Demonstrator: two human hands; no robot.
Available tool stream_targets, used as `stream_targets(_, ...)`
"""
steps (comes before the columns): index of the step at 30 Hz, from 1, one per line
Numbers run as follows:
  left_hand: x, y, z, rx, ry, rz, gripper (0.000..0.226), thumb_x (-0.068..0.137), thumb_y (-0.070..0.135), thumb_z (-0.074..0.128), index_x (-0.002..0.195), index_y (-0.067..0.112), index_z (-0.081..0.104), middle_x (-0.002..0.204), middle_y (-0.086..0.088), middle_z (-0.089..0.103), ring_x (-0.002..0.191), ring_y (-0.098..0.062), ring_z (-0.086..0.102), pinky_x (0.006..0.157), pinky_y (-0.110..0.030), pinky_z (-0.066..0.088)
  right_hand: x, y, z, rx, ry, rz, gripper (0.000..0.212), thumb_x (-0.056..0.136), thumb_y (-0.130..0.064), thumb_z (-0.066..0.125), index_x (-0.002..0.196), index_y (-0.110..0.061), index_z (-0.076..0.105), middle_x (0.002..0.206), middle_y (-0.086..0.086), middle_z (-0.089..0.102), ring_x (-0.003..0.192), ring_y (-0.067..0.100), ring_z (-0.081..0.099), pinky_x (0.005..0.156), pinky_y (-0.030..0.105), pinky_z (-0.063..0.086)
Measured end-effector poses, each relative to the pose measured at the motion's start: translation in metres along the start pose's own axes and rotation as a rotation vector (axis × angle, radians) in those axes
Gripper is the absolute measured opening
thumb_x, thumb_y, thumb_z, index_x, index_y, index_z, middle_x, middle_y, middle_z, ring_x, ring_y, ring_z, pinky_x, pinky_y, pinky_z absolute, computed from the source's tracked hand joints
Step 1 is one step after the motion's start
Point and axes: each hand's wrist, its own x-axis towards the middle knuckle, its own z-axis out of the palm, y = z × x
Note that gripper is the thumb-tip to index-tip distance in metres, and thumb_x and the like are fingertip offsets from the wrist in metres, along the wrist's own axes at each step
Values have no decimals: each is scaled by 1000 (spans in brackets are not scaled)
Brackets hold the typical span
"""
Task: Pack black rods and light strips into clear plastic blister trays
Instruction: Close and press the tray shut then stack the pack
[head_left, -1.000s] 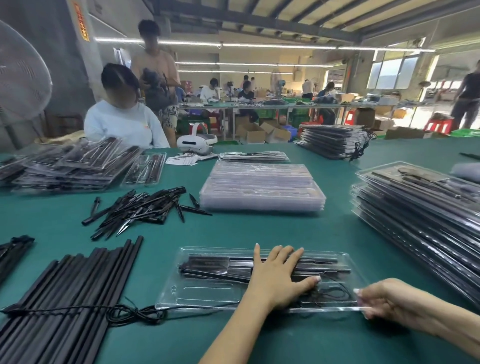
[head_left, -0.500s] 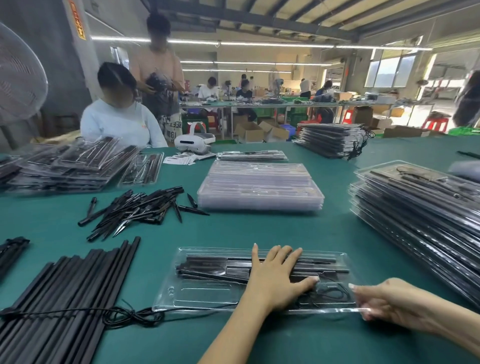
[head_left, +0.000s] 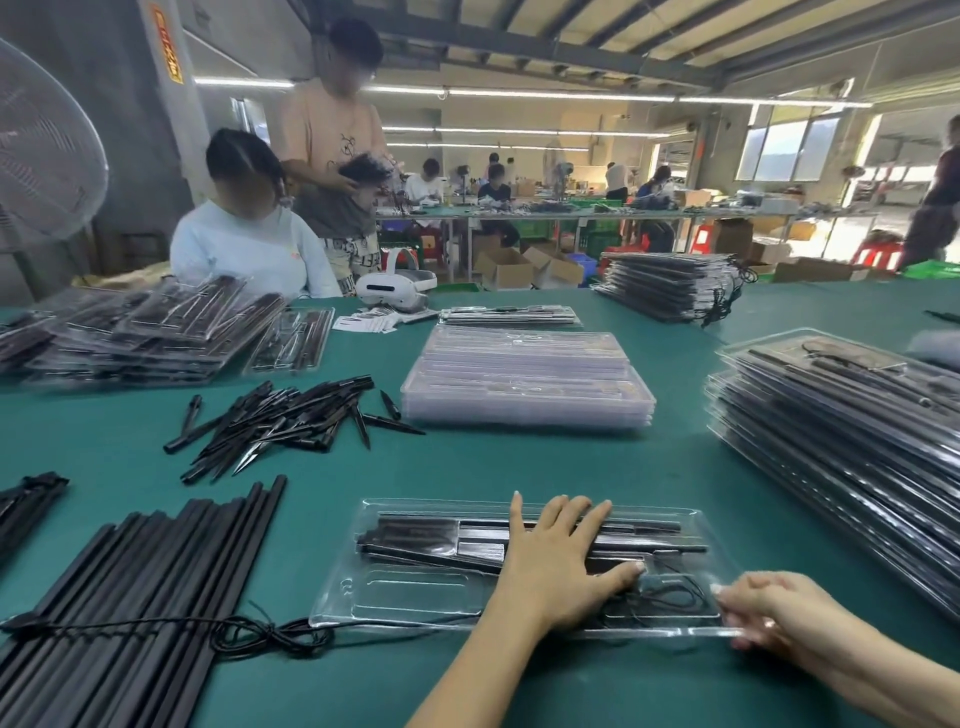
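Her left hand (head_left: 558, 564) lies flat, fingers spread, pressing the black rods (head_left: 431, 540) down into the clear blister tray (head_left: 415, 597). Her right hand (head_left: 774, 613) pinches the tray's near right edge. Loose rods (head_left: 119, 597) lie left of both hands.

Your left hand (head_left: 558, 564) lies flat, fingers spread, on the blister tray (head_left: 415, 597); your right hand (head_left: 774, 613) pinches its near-right edge.

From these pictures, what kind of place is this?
Most likely a factory packing floor: stacks of filled blister trays on a long green table, loose black rods, and more workers at benches behind.
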Motion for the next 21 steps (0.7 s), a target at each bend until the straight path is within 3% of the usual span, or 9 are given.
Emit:
stream_targets(4, -1, 0, -1, -19, -19, -10, 73, 88, 73, 26, 151, 38, 14, 158, 12, 14, 146, -8, 2, 112, -51, -22, 4, 3, 0, 32, -1, 0, 36, 85, 7, 62, 52, 0, 49, 46, 14, 51, 31, 17, 46, 34, 16, 38)
stream_targets(10, 1, -1, -1, -15, -22, -12, 72, 88, 73, 26, 150, 39, 15, 158, 13, 15, 146, -6, 3, 112, -51, -20, 4, -6, -11, 63, -140, 92, 32, 83, -1, 66, 52, 5, 66, 42, 9, 46, 33, 14, 45, 43, 22, 47)
stream_targets(12, 1, -2, 0, -8, -16, -8, 72, 88, 73, 26, 150, 39, 15, 158, 13, 16, 146, -6, 4, 112, -51, -19, 6, -8, -12, 30, -163, 119, 32, 84, -4, 66, 53, 4, 68, 43, 10, 46, 34, 14, 46, 47, 24, 45)
stream_targets(16, 1, -3, 0, -10, -5, 1, 72, 88, 73, 28, 150, 39, 16, 157, 13, 17, 145, -7, 6, 112, -51, -18, 4, -12, -15, -71, -196, 129, 28, 83, -2, 65, 55, 1, 68, 53, 15, 56, 43, 18, 56, 40, 18, 44)
stream_targets(21, 0, -2, 0, -8, 7, 10, 71, 88, 73, 28, 150, 39, 16, 157, 13, 18, 145, -7, 7, 113, -51, -17, 6, -6, -12, -126, -151, 110, 34, 86, -4, 63, 52, -6, 65, 43, 3, 42, 40, 14, 56, 36, 14, 33)
